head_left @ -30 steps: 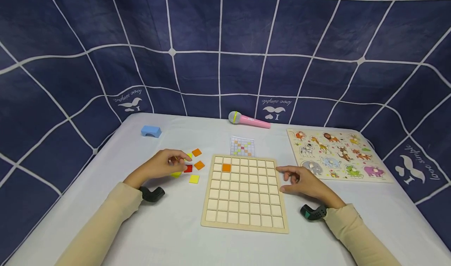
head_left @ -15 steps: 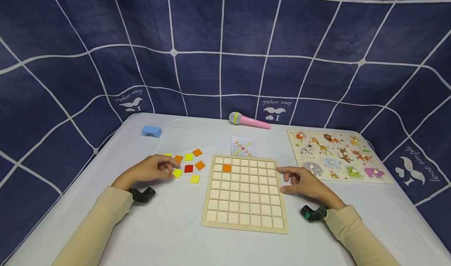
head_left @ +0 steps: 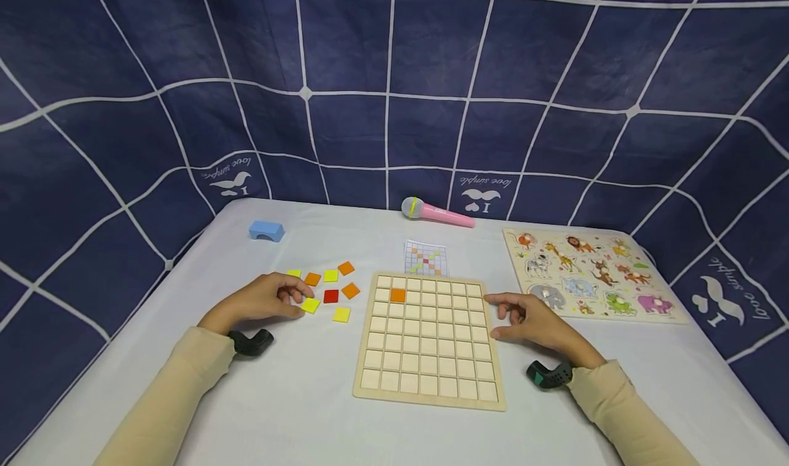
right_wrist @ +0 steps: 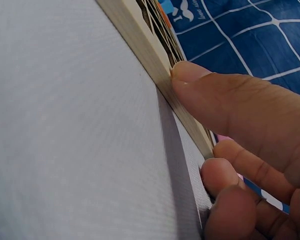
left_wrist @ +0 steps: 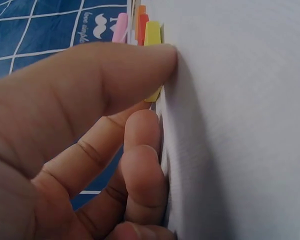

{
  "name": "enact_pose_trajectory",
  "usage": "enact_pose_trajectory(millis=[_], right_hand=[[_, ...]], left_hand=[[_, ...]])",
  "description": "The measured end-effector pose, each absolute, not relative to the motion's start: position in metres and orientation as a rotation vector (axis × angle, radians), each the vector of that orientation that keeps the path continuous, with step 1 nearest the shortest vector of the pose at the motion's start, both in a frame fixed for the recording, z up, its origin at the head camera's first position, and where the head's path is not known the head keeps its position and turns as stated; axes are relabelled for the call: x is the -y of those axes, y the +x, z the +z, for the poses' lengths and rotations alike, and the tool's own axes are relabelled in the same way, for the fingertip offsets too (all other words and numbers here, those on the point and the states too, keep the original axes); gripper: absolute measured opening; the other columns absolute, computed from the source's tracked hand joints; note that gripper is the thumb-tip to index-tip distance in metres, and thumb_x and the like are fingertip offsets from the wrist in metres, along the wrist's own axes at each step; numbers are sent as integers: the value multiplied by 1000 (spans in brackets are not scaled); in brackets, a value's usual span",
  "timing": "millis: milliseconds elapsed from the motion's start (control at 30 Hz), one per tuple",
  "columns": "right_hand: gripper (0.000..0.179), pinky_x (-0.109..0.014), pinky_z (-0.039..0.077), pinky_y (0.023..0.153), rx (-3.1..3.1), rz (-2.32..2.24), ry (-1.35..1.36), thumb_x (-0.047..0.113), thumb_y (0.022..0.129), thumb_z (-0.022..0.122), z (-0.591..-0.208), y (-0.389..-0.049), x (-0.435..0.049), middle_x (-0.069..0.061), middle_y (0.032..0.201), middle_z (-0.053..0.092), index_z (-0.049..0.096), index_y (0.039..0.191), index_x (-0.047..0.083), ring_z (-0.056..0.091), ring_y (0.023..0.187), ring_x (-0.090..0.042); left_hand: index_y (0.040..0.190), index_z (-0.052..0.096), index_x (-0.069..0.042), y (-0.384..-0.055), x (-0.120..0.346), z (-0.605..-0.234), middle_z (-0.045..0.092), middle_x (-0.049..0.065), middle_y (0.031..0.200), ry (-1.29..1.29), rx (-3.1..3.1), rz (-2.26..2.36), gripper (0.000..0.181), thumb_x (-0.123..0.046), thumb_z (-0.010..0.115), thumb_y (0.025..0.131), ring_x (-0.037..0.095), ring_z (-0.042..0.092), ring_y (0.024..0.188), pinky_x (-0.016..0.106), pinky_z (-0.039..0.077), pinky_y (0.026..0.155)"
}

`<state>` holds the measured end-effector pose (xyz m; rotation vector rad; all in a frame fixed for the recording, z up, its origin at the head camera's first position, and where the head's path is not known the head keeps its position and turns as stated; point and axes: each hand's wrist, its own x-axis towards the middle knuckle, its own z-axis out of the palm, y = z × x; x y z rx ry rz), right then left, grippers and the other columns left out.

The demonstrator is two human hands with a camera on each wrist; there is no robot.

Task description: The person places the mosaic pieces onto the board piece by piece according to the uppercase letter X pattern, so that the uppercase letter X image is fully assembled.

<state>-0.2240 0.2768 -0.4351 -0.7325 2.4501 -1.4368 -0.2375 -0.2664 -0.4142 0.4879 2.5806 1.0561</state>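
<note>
My left hand (head_left: 265,297) rests on the white table at the left, its fingers loosely bent. Thumb and index fingertips are right at the near-left corner of a flat yellow tile (head_left: 311,305); in the left wrist view the thumb covers part of that yellow tile (left_wrist: 153,34). Around it lie a red tile (head_left: 331,296), several orange tiles (head_left: 351,290) and more yellow tiles. My right hand (head_left: 529,319) has its thumb and index fingertips against the right edge of a wooden grid board (head_left: 364,356). One orange tile (head_left: 397,295) sits in the board's second row.
Behind the board is a printed pattern card (head_left: 425,257). A pink toy microphone (head_left: 440,214) lies at the back, a blue arch block (head_left: 266,231) at the back left. An animal puzzle board (head_left: 585,274) occupies the right side. Dark blue gridded cloth walls surround the table.
My left hand has drawn back leftward from over the tiles to the yellow one, uncovering an orange and a yellow tile. My right hand stays at the board's edge.
</note>
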Motion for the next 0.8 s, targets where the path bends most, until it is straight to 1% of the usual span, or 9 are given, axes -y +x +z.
enact_pose_trajectory(millis=[367, 667, 800], right_hand=[[61, -24, 40, 58, -2454, -1437, -720, 2, 86, 89, -437, -225, -277, -9, 97, 61, 63, 139, -14, 46, 67, -7], [61, -23, 40, 59, -2461, -1423, -717, 2, 85, 89, -437, -226, -277, -8, 97, 61, 63, 138, -14, 46, 67, -6], [61, -23, 40, 59, -2470, -1415, -716, 1, 85, 89, -436, -226, -277, -8, 97, 61, 63, 138, -14, 46, 67, -6]], left_hand=[[112, 77, -3, -238, 266, -416, 64, 1, 92, 492, -2600, 1050, 31, -13, 89, 86, 19, 53, 78, 25, 44, 69], [112, 77, -2, -241, 263, -417, 64, 2, 92, 508, -2626, 1090, 31, -14, 88, 86, 21, 54, 80, 25, 44, 70], [110, 77, -3, -241, 261, -415, 63, 2, 91, 523, -2665, 1115, 29, -14, 87, 85, 21, 53, 78, 26, 43, 69]])
